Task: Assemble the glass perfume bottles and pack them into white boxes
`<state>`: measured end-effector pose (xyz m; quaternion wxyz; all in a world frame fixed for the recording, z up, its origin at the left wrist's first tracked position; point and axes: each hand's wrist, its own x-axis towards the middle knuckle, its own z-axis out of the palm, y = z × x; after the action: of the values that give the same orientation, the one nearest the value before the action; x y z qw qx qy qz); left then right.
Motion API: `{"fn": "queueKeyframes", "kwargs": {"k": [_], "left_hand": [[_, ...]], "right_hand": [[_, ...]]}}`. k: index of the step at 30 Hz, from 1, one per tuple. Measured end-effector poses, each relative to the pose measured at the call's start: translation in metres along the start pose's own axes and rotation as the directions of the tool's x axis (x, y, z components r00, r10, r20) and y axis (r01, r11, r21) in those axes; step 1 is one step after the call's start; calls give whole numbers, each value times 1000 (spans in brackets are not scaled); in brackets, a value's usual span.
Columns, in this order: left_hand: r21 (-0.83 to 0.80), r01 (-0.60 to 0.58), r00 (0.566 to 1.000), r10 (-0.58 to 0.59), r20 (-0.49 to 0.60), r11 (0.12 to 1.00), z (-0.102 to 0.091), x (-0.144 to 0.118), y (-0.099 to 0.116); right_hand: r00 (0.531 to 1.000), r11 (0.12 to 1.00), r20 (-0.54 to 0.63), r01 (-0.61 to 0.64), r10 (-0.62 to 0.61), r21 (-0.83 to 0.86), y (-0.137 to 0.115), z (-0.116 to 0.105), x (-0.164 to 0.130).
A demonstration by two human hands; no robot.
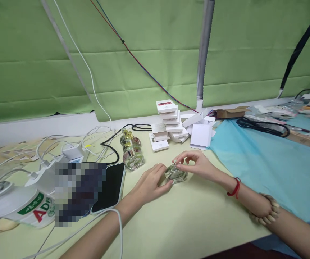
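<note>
A clear glass perfume bottle (177, 175) stands on the pale yellow table (192, 219), between my two hands. My left hand (152, 182) grips it from the left, thumb at its near side. The fingers of my right hand (191, 162) are pinched together over the bottle's neck. A small whitish bit shows at those fingertips, too small to make out. Left of the bottle, a row of similar glass bottles (135, 162) with gold-coloured tops runs away from me.
White boxes (171, 124) are stacked at the back, with loose white cartons (200, 135) beside them. Left are a phone (109, 187), power strip (45, 171), white bottle (22, 205) and cables; a white cable crosses my left forearm. Blue sheeting (257, 158) covers the right side.
</note>
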<state>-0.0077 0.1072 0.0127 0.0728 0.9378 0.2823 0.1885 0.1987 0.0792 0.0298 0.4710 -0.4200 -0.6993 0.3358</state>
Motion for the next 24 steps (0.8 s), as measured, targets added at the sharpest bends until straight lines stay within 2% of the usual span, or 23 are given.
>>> {"fn": "queueKeyframes", "kwargs": {"k": [6, 14, 22, 24], "left_hand": [[1, 18, 1000, -18, -13, 1000, 0, -1, 1], [-14, 47, 999, -48, -24, 999, -3, -3, 2], [-23, 40, 998, -41, -54, 999, -2, -3, 2], [-18, 40, 998, -41, -57, 999, -2, -3, 2]], "right_hand": [[1000, 999, -4, 10, -9, 33, 1, 4, 0], [997, 997, -16, 71, -72, -44, 1, 5, 1], [998, 996, 5, 66, -66, -58, -3, 3, -1], [996, 994, -29, 78, -81, -79, -6, -2, -1]]}}
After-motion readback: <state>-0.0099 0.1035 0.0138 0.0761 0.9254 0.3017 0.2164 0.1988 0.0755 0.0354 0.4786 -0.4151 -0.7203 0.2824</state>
